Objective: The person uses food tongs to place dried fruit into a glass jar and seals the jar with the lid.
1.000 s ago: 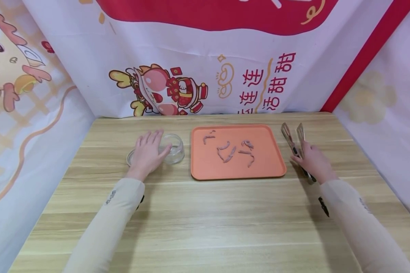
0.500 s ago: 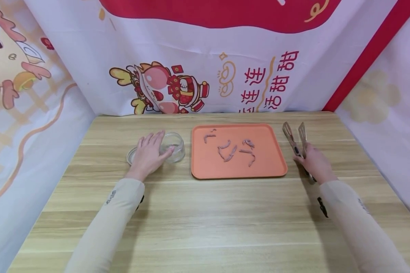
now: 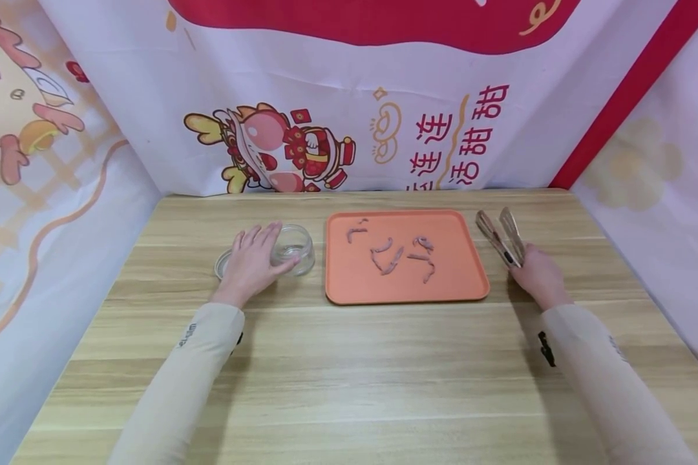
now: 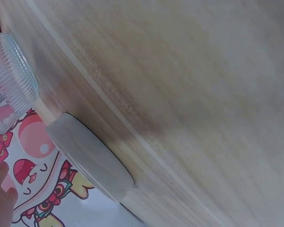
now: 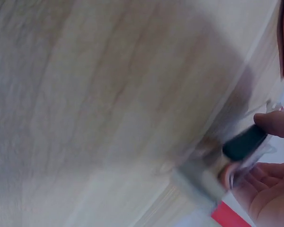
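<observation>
My left hand (image 3: 250, 265) hovers over and beside a clear glass jar (image 3: 298, 253), fingers spread and thumb stretched in front of it. In the left wrist view the ribbed jar (image 4: 12, 75) stands apart from the few fingers that show. Partly under that hand lies a round lid (image 3: 222, 263). At the right, my right hand (image 3: 539, 274) grips metal food tongs (image 3: 500, 236) with spread arms pointing away. The right wrist view, blurred, has the thumb (image 5: 277, 124) on the tongs' dark grip (image 5: 246, 142).
Between the hands lies an orange tray (image 3: 407, 290) bearing several greyish-brown worm-like strips (image 3: 392, 261). The wooden table (image 3: 384, 387) ends at a printed cloth (image 3: 337, 84) behind, and more cloth hangs on both sides.
The right hand has taken a fuller hold of the tongs, and they have shifted slightly left and seem lifted. The left hand has barely moved beside the jar.
</observation>
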The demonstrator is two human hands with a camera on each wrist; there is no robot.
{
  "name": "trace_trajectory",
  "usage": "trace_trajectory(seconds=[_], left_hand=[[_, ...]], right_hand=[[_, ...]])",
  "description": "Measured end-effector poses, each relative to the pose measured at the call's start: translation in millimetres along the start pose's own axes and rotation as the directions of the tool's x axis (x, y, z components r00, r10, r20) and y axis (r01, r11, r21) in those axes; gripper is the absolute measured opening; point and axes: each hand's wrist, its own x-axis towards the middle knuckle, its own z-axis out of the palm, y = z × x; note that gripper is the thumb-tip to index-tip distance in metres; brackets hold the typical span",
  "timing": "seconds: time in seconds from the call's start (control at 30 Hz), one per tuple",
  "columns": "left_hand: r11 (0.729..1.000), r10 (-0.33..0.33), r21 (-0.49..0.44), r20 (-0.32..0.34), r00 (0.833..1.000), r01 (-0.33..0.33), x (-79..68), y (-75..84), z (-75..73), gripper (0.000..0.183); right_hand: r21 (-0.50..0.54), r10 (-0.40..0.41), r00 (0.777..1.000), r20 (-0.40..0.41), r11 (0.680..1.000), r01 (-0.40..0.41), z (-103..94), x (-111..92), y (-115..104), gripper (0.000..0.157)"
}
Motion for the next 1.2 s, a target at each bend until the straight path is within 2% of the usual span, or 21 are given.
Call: trace_trajectory(seconds=[0.1,0.33,0.53,0.67,0.83,0.97,1.07,1.2], left_hand=[[1.000,-0.002,0.008,0.012,1.000,0.001,0.4,-0.7,0.2,0.088],[1.000,0.004,0.025,0.024,1.000,-0.005,1.6,-1.9,0.8,0.088],[1.000,-0.002,0.025,0.039,0.999,0.001,2.4,-1.7,0.3,0.089],[1.000,-0.002,0.020,0.042,0.999,0.002,2.7,-1.0,-0.2,0.089],[1.000,-0.005,0.008,0.041,0.999,0.005,2.7,-1.1,-1.0,0.088],[1.000,-0.008,0.005,0.042,0.999,0.008,2.5,-1.0,-1.4,0.088],[1.000,-0.008,0.009,0.038,0.999,0.008,2.7,-0.8,-1.6,0.087],[1.000,-0.004,0.018,0.035,0.999,0.004,3.0,-0.2,-1.8,0.087]], right_hand=[[0.040,0.014,1.000,-0.003,0.999,-0.014,-2.2,0.6,2.1,0.028],[0.113,0.083,0.997,0.008,0.990,-0.083,-4.0,-0.2,4.0,0.051],[0.121,0.098,0.995,-0.014,0.988,-0.095,-4.9,-3.8,4.2,0.059],[0.132,0.059,0.997,-0.055,0.990,-0.051,-4.6,-5.0,5.5,0.064],[0.130,-0.022,0.988,-0.153,0.991,0.043,-5.3,-4.6,3.3,0.058],[0.111,-0.065,0.971,-0.230,0.990,0.092,-7.7,-4.6,-1.9,0.052],[0.069,-0.108,0.950,-0.295,0.989,0.134,-9.3,-4.7,-6.3,0.047],[0.027,-0.148,0.930,-0.335,0.986,0.166,-11.7,-5.4,-11.5,0.046]])
